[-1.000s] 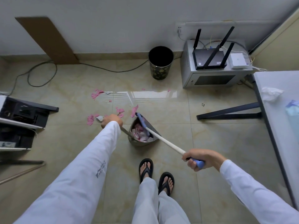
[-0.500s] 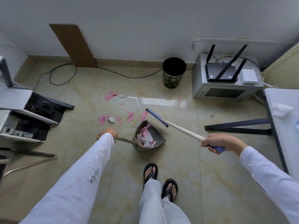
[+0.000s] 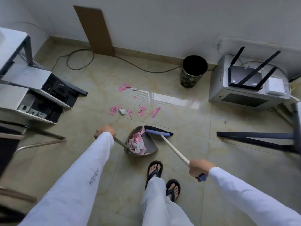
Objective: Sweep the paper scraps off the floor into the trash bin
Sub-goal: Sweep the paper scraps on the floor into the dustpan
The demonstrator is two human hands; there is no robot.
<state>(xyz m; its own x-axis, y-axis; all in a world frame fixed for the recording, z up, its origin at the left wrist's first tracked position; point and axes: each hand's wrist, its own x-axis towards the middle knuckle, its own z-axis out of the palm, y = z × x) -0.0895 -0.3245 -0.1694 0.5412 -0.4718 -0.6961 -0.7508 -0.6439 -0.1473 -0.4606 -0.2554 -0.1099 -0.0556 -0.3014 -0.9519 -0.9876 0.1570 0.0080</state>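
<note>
Beige glazed tiles [image 3: 187, 168], veined and glossy enough to mirror a bright window, fill a small room bounded by a plain white wall. At far left, opened computer cases [image 3: 39, 98] lie on their sides beneath a white desk, with a black cable [image 3: 78, 61] looping along the skirting near a brown board [image 3: 94, 30] propped against the wall. The person's left hand [image 3: 105, 132], white-sleeved, is closed around the metal handle of a grey dustpan [image 3: 146, 144] resting on the floor and heaped with pink and white paper. More pink paper scraps [image 3: 128, 110] lie scattered on the tiles just beyond the pan, a further cluster nearer the wall. The broom [image 3: 158, 133], its blue-and-black head at the pan's open edge, slants back to the right hand [image 3: 199, 168], clenched near the blue end of the pale shaft. Two sandalled feet stand below. The black trash bin [image 3: 193, 70] stands upright against the wall, well apart from the scraps. To its right, a router [image 3: 249, 74] sits atop a grey cabinet [image 3: 241, 95], beside dark table legs.
</note>
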